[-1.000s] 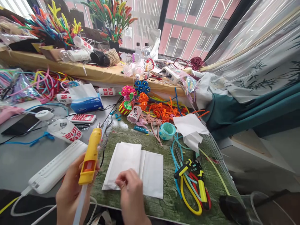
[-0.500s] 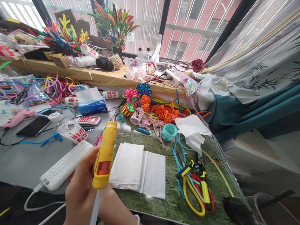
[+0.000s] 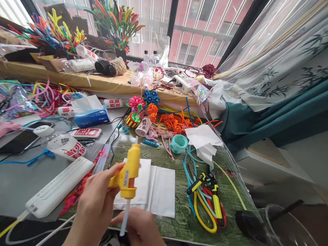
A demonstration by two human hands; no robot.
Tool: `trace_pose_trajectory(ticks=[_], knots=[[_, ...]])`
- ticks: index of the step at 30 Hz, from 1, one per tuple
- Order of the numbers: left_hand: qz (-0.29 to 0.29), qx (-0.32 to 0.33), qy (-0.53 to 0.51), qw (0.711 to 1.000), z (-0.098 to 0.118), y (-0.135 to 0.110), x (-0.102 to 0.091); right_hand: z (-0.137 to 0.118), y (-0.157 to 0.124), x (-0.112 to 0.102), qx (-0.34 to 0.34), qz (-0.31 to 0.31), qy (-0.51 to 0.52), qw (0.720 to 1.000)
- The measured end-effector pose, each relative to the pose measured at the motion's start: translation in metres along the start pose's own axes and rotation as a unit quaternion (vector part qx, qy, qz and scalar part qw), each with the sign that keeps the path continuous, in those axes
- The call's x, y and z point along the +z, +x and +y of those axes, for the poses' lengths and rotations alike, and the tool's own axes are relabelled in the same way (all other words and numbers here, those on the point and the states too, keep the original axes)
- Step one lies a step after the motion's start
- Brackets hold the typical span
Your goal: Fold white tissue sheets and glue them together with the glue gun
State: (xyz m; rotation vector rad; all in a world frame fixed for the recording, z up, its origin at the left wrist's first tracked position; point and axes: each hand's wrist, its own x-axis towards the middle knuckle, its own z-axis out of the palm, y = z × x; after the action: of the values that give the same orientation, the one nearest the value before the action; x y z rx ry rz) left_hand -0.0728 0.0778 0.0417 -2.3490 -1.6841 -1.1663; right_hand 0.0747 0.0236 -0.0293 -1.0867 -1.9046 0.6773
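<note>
In the head view, a yellow hot glue gun [image 3: 130, 171] stands nose up, its tip pointing away from me. My left hand [image 3: 98, 193] grips it from the left side. A translucent glue stick [image 3: 125, 217] sticks out of its back end. My right hand [image 3: 142, 223] is low and close behind the glue stick, its fingers curled and partly blurred. A dark piece shows by those fingers, but I cannot make out what it is. Folded white paper [image 3: 162, 191] lies on the green wood-patterned mat beyond both hands.
Right of the paper lie yellow-black pliers [image 3: 217, 201] and blue pipe cleaners [image 3: 188, 171]. A turquoise tape roll [image 3: 178, 144] sits farther back. On the left are a white power strip [image 3: 60, 188], a bottle [image 3: 66, 145] and a tissue box [image 3: 91, 117]. A clear cup [image 3: 284, 225] stands front right.
The glue gun has moved right and turned, showing its side. My right hand has come out from behind the left and now shows lower down. The camera view has shifted a little.
</note>
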Motion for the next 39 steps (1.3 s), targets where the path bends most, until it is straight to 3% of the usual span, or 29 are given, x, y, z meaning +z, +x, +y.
trace_pose_trajectory(ticks=[2, 4, 6, 9, 15, 19, 23, 33, 39], knots=[[-0.033, 0.077, 0.054, 0.995, 0.002, 0.001, 0.012, 0.015, -0.016, -0.024, 0.023, 0.036, 0.010, 0.999], [-0.055, 0.101, 0.090, 0.989, 0.002, -0.005, 0.027, 0.031, -0.028, -0.040, 0.031, 0.061, -0.122, 0.990], [-0.068, 0.101, 0.115, 0.986, 0.000, -0.015, 0.042, 0.044, -0.034, -0.047, 0.028, 0.038, -0.239, 0.970], [-0.085, 0.106, 0.141, 0.981, -0.001, -0.027, 0.058, 0.055, -0.033, -0.046, 0.033, 0.004, -0.313, 0.949], [-0.077, 0.144, 0.212, 0.963, -0.005, -0.033, 0.071, 0.054, -0.018, -0.034, 0.042, 0.018, -0.294, 0.955], [-0.078, 0.183, 0.243, 0.949, -0.017, -0.033, 0.069, 0.051, -0.011, -0.033, 0.043, 0.009, -0.271, 0.962], [-0.077, 0.181, 0.250, 0.948, -0.027, -0.029, 0.062, 0.050, -0.015, -0.032, 0.047, 0.037, -0.276, 0.959], [-0.048, 0.185, 0.218, 0.957, -0.003, -0.025, 0.076, 0.052, -0.023, -0.023, 0.032, 0.048, -0.281, 0.958], [-0.065, 0.184, 0.225, 0.955, -0.013, -0.029, 0.078, 0.057, -0.031, -0.038, 0.042, 0.089, -0.263, 0.960]])
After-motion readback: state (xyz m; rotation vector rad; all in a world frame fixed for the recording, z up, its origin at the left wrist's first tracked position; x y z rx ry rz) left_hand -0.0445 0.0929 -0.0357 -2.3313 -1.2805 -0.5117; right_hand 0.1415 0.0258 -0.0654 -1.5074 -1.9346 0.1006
